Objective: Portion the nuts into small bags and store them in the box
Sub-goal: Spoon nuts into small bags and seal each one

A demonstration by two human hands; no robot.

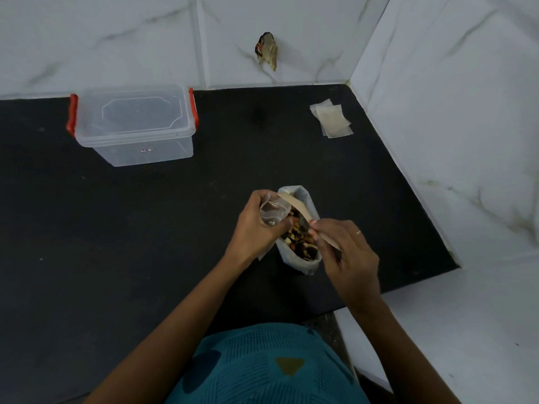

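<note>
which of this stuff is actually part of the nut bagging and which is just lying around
In the job:
small clear bag, held by the left hand
spoon, held by the right hand
open bag of nuts
spare small bags
lidded clear box

Just there:
crumpled scrap on the wall tiles

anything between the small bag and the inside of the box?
Yes: the clear lid sits on the box, covering its opening. The black counter between it and the small bag in the left hand shows nothing else.
</note>
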